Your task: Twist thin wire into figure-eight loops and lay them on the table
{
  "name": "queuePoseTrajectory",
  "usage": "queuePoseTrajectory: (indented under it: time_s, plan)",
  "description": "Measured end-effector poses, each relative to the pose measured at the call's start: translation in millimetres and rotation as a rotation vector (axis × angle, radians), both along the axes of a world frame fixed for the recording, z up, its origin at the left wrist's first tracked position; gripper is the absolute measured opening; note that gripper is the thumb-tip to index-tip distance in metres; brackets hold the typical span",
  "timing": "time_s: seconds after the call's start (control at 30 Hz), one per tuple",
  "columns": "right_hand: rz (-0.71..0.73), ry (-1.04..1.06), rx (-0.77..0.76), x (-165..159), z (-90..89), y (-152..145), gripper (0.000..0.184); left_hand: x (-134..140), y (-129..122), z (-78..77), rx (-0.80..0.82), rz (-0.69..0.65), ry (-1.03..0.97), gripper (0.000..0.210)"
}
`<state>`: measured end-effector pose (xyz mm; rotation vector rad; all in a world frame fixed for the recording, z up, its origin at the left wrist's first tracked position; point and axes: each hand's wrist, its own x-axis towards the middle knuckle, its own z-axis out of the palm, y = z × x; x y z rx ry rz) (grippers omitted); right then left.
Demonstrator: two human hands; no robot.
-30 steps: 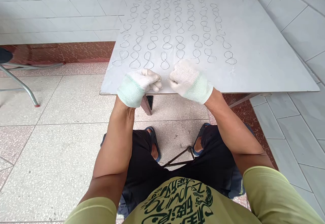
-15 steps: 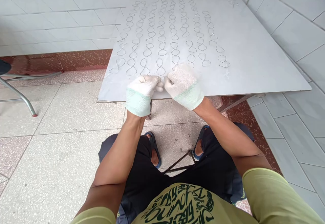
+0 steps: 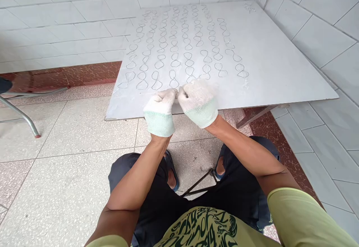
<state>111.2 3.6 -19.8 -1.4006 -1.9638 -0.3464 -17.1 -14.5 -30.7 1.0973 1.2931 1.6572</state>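
Wire loops (image 3: 174, 46) lie in rows over the left and middle of the table (image 3: 280, 75). The left hand (image 3: 161, 104) and right hand (image 3: 198, 100) are side by side at its front edge, just before the nearest loops. Walls (image 3: 92, 9) rise behind and right; a chair (image 3: 5, 85) stands leftward on the floor (image 3: 70, 191).

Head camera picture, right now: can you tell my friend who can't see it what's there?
A person's left hand and right hand, both white-gloved, are curled close together over the near edge of a white table; anything pinched there is too small to make out. Thin figure-eight loops lie in rows beyond them, with a white tiled wall behind.
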Motion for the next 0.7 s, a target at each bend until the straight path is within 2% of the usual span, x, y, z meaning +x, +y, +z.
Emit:
queuePoseTrajectory:
  time_s: [0.23,0.4,0.7]
  plan:
    - [0.034,-0.024,-0.043,0.1,2.7,-4.6,0.052,-5.0,-2.3,3.9,0.019,0.058,0.198,0.020]
    - [0.043,0.013,-0.060,-1.2,2.3,-1.3,0.049,-5.7,0.0,4.2,0.025,0.004,0.217,0.020]
    - [0.030,-0.028,0.023,-1.7,-6.6,2.4,0.056,-7.6,-2.3,10.4,0.033,-0.033,0.360,0.022]
